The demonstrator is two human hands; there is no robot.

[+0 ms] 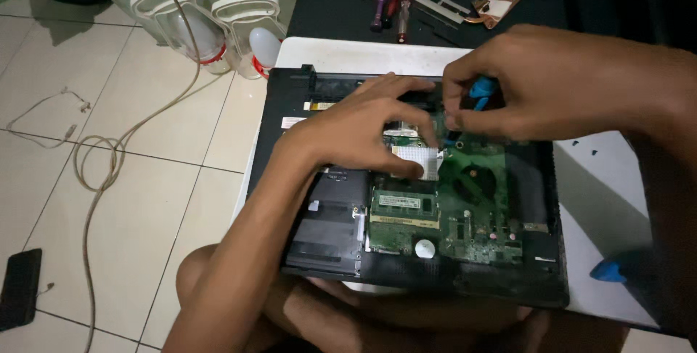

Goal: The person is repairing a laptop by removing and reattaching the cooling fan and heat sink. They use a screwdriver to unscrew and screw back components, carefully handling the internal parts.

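An opened black laptop (330, 240) lies bottom-up on a white board (341, 54), its green circuit board (475, 233) and memory module (404, 204) exposed. My left hand (359, 132) rests on the board's upper middle, fingertips pressing near a silvery chip plate (417, 158). My right hand (534, 81) hovers over the upper right of the board, fingers pinched around a small blue tool (481, 92). Both hands meet near the laptop's far edge.
Screwdrivers (392, 5) and a copper heatsink part (494, 8) lie on a dark mat (330, 5) beyond the laptop. Two clear plastic containers (210, 30) stand on the tiled floor at left, with a looping cable (109, 157) and a dark phone (19, 288). Another blue piece (608, 272) sits at right.
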